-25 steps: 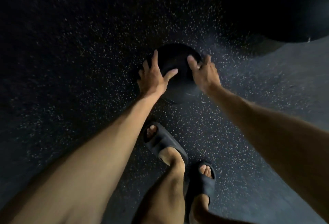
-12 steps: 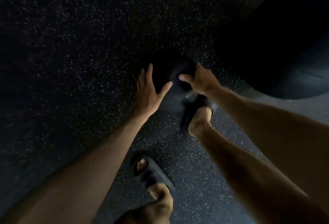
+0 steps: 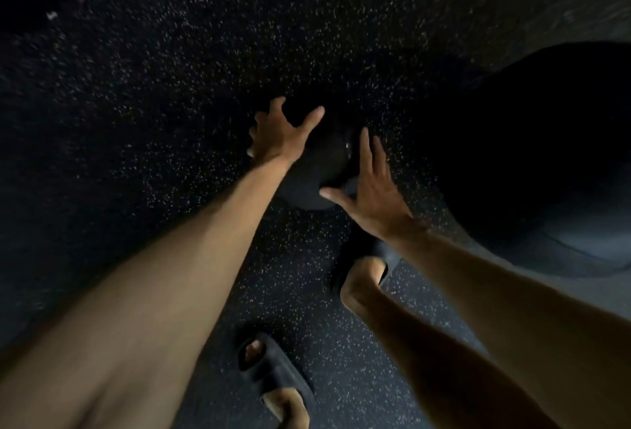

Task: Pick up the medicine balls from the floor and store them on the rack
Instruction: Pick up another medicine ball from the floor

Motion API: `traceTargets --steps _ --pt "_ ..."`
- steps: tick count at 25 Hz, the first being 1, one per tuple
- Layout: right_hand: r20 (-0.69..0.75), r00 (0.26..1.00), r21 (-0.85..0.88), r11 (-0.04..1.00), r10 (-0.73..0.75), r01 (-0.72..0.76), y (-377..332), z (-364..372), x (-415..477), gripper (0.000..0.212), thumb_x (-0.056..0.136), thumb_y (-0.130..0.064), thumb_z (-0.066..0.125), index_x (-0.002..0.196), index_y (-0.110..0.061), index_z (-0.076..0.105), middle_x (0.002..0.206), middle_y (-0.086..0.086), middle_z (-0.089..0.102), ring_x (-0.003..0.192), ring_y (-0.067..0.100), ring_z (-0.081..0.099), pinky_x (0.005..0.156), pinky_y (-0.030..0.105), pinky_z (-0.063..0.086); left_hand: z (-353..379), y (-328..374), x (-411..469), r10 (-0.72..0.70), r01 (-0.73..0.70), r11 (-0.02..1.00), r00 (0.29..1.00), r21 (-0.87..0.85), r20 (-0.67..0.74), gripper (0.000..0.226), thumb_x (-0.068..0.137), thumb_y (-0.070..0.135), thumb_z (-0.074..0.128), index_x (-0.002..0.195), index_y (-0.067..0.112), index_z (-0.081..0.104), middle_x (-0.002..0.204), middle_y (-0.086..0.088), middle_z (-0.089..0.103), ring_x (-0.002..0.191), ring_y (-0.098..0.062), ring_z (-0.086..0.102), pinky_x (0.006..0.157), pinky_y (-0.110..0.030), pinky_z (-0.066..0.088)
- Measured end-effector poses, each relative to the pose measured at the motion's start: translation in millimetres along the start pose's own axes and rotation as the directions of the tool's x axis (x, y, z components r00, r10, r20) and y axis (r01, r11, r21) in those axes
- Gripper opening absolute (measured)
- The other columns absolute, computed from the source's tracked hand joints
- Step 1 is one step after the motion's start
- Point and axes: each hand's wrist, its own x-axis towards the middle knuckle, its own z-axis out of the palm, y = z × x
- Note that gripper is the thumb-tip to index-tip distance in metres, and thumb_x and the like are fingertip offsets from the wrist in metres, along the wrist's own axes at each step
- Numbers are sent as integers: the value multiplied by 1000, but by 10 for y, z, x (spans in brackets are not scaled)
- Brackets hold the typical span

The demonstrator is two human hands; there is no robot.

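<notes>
A dark medicine ball (image 3: 319, 172) lies on the speckled floor (image 3: 164, 87). The left hand (image 3: 278, 136) rests on it with fingers spread; the right hand (image 3: 374, 191), also spread, is just beside it.

Head cam, steep down at floor (image 3: 170, 121)

The round rubber medicine ball (image 3: 317, 172) is plain matte black with one small pale glint on it, and it barely stands out from the dark charcoal rubber floor (image 3: 170, 87), which is flecked all over with fine white and yellowish speckles. The nearer foam slide sandal (image 3: 273, 370) and the farther foam slide sandal (image 3: 355, 251) are solid black. The large rounded mass (image 3: 529, 138) on the right is unpatterned black. The smooth floor strip (image 3: 580, 258) beside it is dull blue-grey.
</notes>
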Motion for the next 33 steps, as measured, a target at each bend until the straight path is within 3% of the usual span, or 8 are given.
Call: traceTargets --steps 3,5,9,14,21,26,30,33 --pt "-52 998 -11 1000 19 -20 -26 -153 257 118 80 -72 61 161 -21 -6 165 19 9 152 37 14 120 51 29 -37 270 89 3 -5 1000 997 -26 -80 74 89 71 47 147 25 39 144 -12 44 130 -35 45 105 -58 40" --pt "-79 994 21 997 75 -73 -94 -319 479 111 84 -67 62 162 -18 0 160 20 23 146 38 27 117 52 32 -59 243 -42 197 -204 978 971 -38 -138 74 92 66 46 149 20 37 148 -13 41 135 -30 42 110 -52 38" --pt "-69 977 4 979 202 -203 -335 -763 1000 95 91 -71 50 158 -10 21 147 21 46 134 38 45 106 45 39 -92 87 -255 461 -459 886 887 65 -17 96 85 67 58 159 29 11 165 -17 3 152 -35 6 121 -53 19" --pt "-40 941 107 938 335 -329 -770 -1281 1576 77 96 -68 43 142 -6 44 143 18 52 131 36 48 100 40 40 -396 411 168 239 -239 970 971 51 12 92 87 61 61 157 42 4 165 -15 5 148 -40 18 110 -59 34" --pt "19 999 -40 999 30 -30 -820 -1030 1488 111 87 -60 66 161 -26 -10 167 19 -2 154 37 7 121 52 21 -798 899 1025 -101 94 987 994 -131 -46 75 93 62 53 154 26 28 152 -10 40 133 -31 47 103 -43 41" --pt "-19 983 -191 964 184 -185 -1180 -1372 2171 104 91 -66 55 161 -24 -9 161 22 22 143 42 33 114 51 34 -1014 1075 1357 -16 13 990 1000 -144 -24 74 94 65 45 151 20 33 150 -13 40 132 -33 46 102 -40 40" --pt "-33 956 -217 931 292 -292 -1381 -1759 2829 95 92 -71 47 161 -14 16 151 24 44 137 40 44 110 45 37 -1004 985 1279 271 -267 960 962 -86 36 96 84 74 52 159 34 7 165 -15 8 148 -40 19 116 -54 27" --pt "-107 920 -93 918 376 -386 -1690 -2018 3336 85 94 -74 37 142 -6 52 140 24 55 129 39 51 101 39 41 -1219 1302 1716 142 -133 984 987 -119 73 88 88 72 47 158 41 2 165 -14 5 146 -46 19 110 -62 33"
